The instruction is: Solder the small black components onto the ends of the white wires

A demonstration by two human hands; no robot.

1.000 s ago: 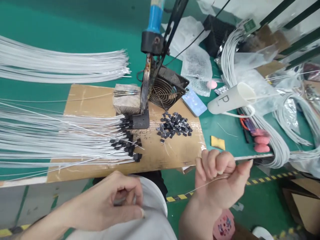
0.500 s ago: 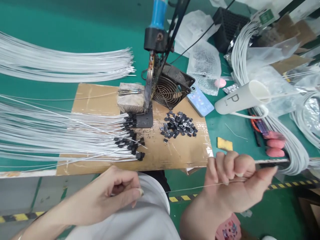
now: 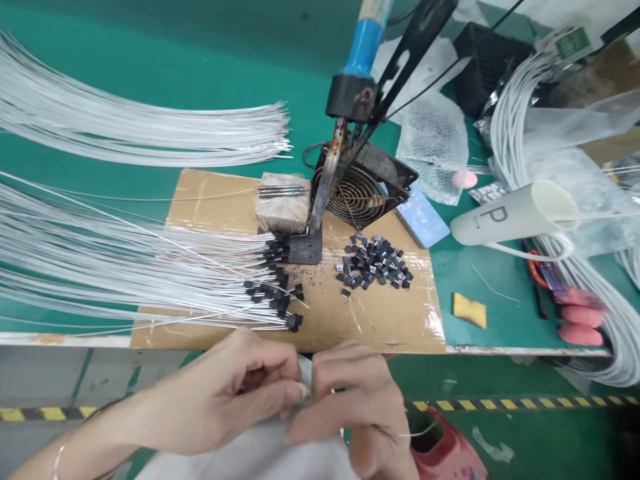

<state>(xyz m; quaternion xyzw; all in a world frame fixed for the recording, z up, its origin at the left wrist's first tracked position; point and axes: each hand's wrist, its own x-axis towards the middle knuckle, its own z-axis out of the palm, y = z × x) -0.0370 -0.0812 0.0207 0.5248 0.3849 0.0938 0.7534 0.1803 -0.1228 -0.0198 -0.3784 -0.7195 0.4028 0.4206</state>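
My left hand is closed in a pinch in front of my lap, just below the table edge. Right beside it, nearly touching its fingertips, my right hand has its fingers curled, slightly blurred. A thin pale strand trails out to the right of the right hand; between the fingers it is hidden. Above the hands, a bundle of white cables with black connector ends lies on the cardboard. A pile of small black parts sits to its right.
A soldering iron in a stand points down beside a wrapped block and a fan. More white cables lie behind. Rightward are a blue case, a yellow sponge, a white mug and pink pads.
My right hand has moved left and down, from far right with the strand stretched out, to beside my left hand. The view has shifted slightly; the left hand stays pinched.
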